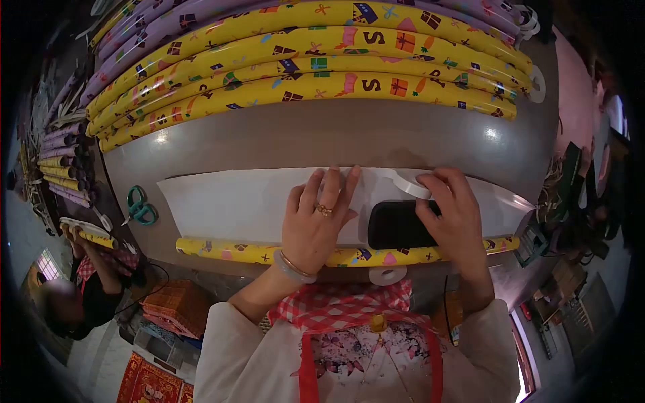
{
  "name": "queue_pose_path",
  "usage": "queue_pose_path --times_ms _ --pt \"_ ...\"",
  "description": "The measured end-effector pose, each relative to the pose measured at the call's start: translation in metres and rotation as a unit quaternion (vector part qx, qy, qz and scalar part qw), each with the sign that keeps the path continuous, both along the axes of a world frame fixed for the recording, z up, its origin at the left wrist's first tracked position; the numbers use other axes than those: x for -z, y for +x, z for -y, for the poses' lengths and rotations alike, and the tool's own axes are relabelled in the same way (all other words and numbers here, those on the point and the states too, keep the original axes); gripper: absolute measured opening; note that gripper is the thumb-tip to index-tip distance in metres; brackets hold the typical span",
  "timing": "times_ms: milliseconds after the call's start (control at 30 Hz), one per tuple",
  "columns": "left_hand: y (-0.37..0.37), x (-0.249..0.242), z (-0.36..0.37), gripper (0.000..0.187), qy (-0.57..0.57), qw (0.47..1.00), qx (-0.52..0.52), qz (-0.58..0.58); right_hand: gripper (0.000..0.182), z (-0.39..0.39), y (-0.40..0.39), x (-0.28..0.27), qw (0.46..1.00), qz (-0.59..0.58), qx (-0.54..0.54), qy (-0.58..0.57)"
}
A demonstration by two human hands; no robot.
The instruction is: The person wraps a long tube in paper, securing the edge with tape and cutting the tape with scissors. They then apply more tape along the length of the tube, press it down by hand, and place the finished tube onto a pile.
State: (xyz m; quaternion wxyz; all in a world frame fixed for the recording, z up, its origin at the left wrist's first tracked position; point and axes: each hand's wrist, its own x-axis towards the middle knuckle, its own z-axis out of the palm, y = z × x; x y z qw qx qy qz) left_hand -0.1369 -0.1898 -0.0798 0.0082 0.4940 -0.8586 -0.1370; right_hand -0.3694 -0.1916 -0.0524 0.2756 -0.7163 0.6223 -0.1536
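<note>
A sheet of paper (232, 205), white side up, lies across the table, with its yellow patterned part rolled along the near edge (222, 250). My left hand (316, 218) rests flat on the white side, fingers spread toward the far edge. Between the thumb and fingers of my right hand (451, 208) is a roll of white tape (411, 185), held near the sheet's far edge. A black phone-like object (401, 225) lies on the paper, partly under my right hand. Another tape roll (388, 275) sits at the table's near edge.
Several yellow patterned rolls (302, 97) lie across the back of the table, with purple rolls (154, 30) behind them. Green-handled scissors (140, 205) are at the left. Another person (101, 289) handles a yellow roll at the far left. An orange crate (176, 305) stands below.
</note>
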Motion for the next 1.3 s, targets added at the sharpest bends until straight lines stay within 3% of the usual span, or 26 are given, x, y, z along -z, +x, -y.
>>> queue_pose_path --times_ms 667,767,867,933,1067,1300 --pt "0.000 -0.007 0.005 0.065 0.036 0.997 -0.030 -0.064 0.035 0.002 0.002 -0.002 1.000 -0.016 -0.021 0.006" --pt "0.001 -0.007 0.006 0.058 0.035 0.995 -0.043 -0.086 0.035 0.003 0.002 -0.001 1.000 -0.020 -0.023 0.003" --pt "-0.005 -0.004 0.005 0.047 -0.038 0.996 -0.042 -0.076 0.037 0.000 0.001 0.002 0.999 -0.019 -0.026 -0.004" --pt "-0.012 -0.001 0.003 0.041 -0.037 0.990 -0.034 -0.132 0.039 0.000 0.001 0.002 1.000 -0.018 -0.020 0.002" --pt "-0.039 0.002 -0.001 0.046 0.015 0.982 -0.015 -0.189 0.046 0.000 -0.001 0.002 1.000 -0.014 -0.020 -0.002" --pt "-0.046 0.005 0.000 0.047 0.030 0.985 -0.017 -0.169 0.039 -0.004 -0.009 0.010 0.999 0.049 0.012 0.020"
